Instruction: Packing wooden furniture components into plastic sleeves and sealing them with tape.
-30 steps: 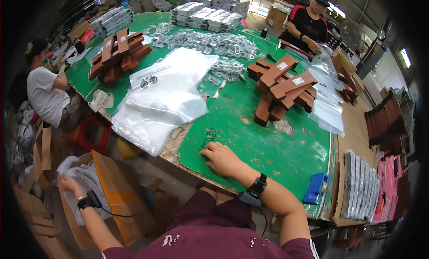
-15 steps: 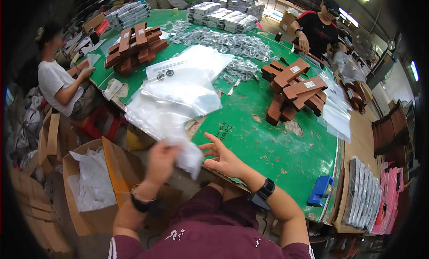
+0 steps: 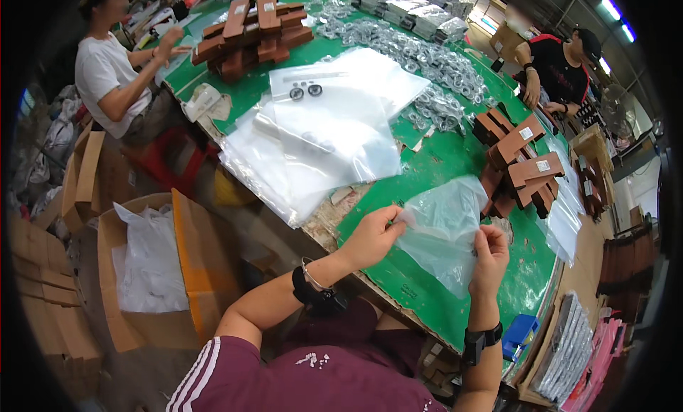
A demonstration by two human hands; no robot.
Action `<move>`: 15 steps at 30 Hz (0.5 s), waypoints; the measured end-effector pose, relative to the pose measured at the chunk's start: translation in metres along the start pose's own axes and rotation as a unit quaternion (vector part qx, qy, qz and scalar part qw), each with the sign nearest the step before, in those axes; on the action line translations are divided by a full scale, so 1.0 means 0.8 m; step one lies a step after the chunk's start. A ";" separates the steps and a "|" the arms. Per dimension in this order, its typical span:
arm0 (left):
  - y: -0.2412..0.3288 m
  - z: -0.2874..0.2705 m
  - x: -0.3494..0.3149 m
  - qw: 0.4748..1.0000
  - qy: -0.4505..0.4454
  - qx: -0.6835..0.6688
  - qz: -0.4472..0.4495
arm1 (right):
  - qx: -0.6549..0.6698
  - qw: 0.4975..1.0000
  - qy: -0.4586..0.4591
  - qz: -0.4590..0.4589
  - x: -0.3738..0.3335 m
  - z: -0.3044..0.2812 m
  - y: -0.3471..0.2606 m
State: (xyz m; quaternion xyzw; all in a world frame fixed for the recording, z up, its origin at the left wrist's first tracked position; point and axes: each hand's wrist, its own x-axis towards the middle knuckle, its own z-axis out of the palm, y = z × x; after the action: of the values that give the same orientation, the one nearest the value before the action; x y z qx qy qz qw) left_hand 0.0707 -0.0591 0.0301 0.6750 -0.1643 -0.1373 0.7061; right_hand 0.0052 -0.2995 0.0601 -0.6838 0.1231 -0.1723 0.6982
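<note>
- Above the green table (image 3: 442, 318), a clear bag (image 3: 441, 231) is held by opposite sides — seemingly so the limp plastic is spread.
- Over the table's near edge, the left hand (image 3: 372, 237) is angled rightward, fingertips clamped on the bag.
- Above the table, the right hand (image 3: 490, 261) is held upright, fingertips likewise pinched.

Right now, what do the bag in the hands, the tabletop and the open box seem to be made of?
Bag: likely thin plastic film, slightly glossy, as it is see-through and crinkled.
Tabletop: a smooth green coating, perhaps paint over board; chipped patches show a paler layer.
Open box: probably matt cardboard, judging by its brown folded flaps.
</note>
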 end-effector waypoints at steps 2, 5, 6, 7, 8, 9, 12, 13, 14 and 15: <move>-0.002 -0.004 0.008 1.000 0.006 -0.017 -0.023 | -0.033 0.998 0.027 -0.044 0.016 -0.001 -0.001; -0.028 -0.017 0.017 0.998 0.027 -0.052 -0.023 | -0.003 1.000 0.024 -0.015 0.033 -0.002 0.009; -0.031 -0.022 0.019 0.996 0.046 -0.072 -0.001 | 0.004 1.000 0.008 0.005 0.039 -0.003 0.015; -0.032 -0.026 0.018 0.995 0.053 -0.089 0.002 | 0.005 1.000 0.009 0.007 0.041 0.000 0.022; -0.032 -0.030 0.018 0.994 0.058 -0.089 0.001 | 0.005 1.000 0.004 0.009 0.043 0.002 0.026; -0.030 -0.037 0.015 0.994 0.063 -0.089 -0.003 | -0.022 1.000 0.000 0.012 0.043 0.005 0.032; -0.028 -0.050 0.012 0.991 0.081 -0.102 -0.011 | -0.048 0.998 -0.037 0.015 0.050 0.025 0.043; -0.029 -0.052 0.015 0.989 0.084 -0.118 -0.014 | -0.106 0.993 -0.050 0.009 0.051 0.035 0.042; -0.028 -0.054 0.015 0.989 0.102 -0.111 -0.012 | -0.162 0.985 -0.064 0.001 0.052 0.045 0.043; -0.027 -0.047 0.018 0.988 0.058 -0.144 -0.016 | -0.179 0.979 -0.099 -0.006 0.056 0.036 0.058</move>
State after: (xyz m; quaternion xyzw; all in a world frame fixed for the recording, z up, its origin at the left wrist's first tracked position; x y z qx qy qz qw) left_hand 0.1000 -0.0319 0.0080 0.5755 -0.0904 -0.1316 0.8021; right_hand 0.0607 -0.2915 0.0176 -0.8124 0.0776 -0.0831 0.5719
